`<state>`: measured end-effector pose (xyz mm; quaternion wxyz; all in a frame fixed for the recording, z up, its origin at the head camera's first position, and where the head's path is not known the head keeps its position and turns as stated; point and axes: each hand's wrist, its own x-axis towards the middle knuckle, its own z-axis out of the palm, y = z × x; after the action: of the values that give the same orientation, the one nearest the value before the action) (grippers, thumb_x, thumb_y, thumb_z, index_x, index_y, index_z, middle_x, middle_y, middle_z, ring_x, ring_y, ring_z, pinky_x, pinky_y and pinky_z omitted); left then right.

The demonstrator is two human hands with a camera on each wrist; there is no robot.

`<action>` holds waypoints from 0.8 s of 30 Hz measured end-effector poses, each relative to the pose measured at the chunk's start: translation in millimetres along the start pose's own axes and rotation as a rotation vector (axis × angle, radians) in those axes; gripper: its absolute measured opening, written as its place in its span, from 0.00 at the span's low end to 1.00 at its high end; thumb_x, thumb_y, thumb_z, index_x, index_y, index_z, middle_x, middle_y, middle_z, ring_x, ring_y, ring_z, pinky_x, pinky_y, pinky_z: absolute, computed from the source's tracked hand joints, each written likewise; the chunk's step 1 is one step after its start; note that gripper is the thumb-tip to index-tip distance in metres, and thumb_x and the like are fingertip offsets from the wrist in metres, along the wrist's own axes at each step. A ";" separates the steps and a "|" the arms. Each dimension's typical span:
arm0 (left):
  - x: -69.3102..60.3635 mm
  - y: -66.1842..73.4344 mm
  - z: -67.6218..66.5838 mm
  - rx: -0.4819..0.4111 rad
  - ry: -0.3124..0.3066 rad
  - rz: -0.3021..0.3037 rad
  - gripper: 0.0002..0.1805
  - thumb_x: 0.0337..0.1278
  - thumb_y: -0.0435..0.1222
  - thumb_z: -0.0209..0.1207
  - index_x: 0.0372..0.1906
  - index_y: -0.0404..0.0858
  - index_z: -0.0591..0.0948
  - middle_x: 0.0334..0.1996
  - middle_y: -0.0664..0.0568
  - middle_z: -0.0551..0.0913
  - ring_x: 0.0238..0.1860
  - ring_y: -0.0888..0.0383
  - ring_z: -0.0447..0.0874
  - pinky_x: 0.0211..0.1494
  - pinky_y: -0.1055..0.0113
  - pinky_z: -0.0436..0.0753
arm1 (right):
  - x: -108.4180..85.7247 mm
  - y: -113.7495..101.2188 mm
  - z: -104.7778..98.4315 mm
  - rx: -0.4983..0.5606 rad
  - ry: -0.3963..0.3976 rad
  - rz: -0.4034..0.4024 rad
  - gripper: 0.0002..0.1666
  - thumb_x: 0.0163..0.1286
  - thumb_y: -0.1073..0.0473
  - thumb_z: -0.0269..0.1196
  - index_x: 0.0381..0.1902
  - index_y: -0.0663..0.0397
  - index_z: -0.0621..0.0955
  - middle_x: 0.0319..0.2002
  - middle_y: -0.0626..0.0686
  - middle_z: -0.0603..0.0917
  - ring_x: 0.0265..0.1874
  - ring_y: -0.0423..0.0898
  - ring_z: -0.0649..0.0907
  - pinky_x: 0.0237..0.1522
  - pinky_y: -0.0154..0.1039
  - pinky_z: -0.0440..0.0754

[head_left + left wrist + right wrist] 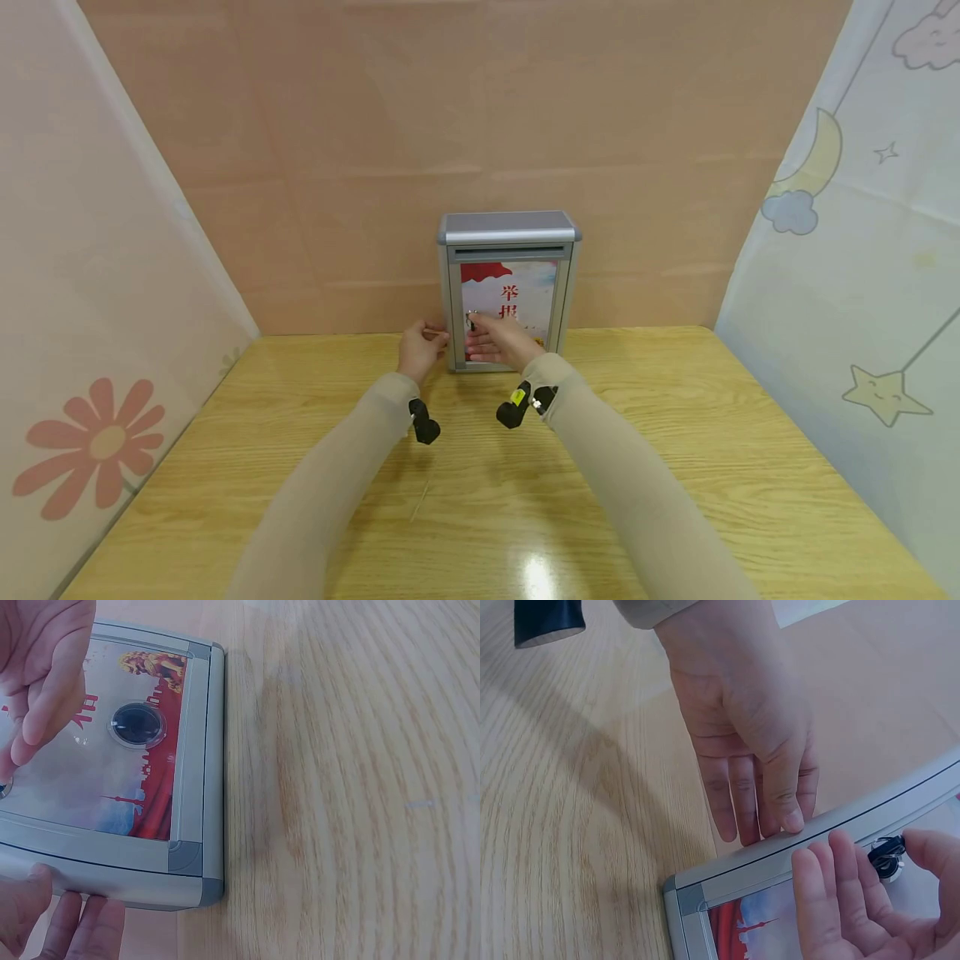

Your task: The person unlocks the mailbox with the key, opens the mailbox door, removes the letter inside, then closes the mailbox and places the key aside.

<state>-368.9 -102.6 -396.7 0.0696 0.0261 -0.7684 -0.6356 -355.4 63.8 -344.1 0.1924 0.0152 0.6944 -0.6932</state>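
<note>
A grey metal-framed letter box stands upright on the table against the back wall, with a slot near its top and a red-and-white poster on its front. My right hand is at the front's left side, its thumb and index finger pinching a key with a black head. The key sits at a round lock in the front, with a small metal ring by it. My left hand touches the box's left side, fingers nearly straight and thumb by the front edge.
The wooden table spreads in front of the box. A thin pale strip lies on it. Printed cloth walls stand at both sides. A round dark window is low on the box's front.
</note>
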 end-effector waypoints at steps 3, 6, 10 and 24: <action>-0.7 0.6 1.1 0.003 0.005 0.007 0.11 0.63 0.29 0.59 0.49 0.30 0.76 0.43 0.38 0.81 0.46 0.43 0.82 0.53 0.46 0.81 | -0.4 0.4 -0.6 0.021 0.010 0.015 0.30 0.73 0.44 0.56 0.56 0.67 0.76 0.49 0.60 0.81 0.45 0.50 0.84 0.45 0.39 0.85; -0.5 0.5 2.0 0.008 0.006 0.016 0.11 0.63 0.29 0.59 0.49 0.31 0.76 0.42 0.38 0.81 0.45 0.44 0.82 0.53 0.46 0.81 | -0.7 0.6 -1.4 0.045 0.013 0.024 0.29 0.73 0.45 0.56 0.57 0.66 0.75 0.46 0.57 0.82 0.46 0.50 0.83 0.46 0.40 0.84; 1.2 -0.9 2.9 0.012 -0.001 0.018 0.10 0.64 0.29 0.58 0.49 0.31 0.76 0.43 0.38 0.81 0.46 0.45 0.82 0.53 0.47 0.81 | -1.2 2.2 -3.9 0.080 0.001 0.027 0.27 0.73 0.46 0.57 0.55 0.64 0.75 0.43 0.55 0.82 0.46 0.50 0.83 0.50 0.42 0.83; 1.3 -3.6 -0.1 -0.002 -0.014 0.023 0.10 0.65 0.28 0.56 0.49 0.30 0.76 0.45 0.36 0.80 0.48 0.41 0.82 0.53 0.46 0.81 | -27.0 12.8 -20.6 -0.062 -0.110 0.001 0.29 0.73 0.44 0.56 0.55 0.66 0.74 0.39 0.57 0.83 0.40 0.51 0.85 0.58 0.53 0.78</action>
<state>-370.3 -103.5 -400.2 0.0715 0.0129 -0.7686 -0.6356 -331.8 90.9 -349.3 0.2311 -0.0285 0.7040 -0.6709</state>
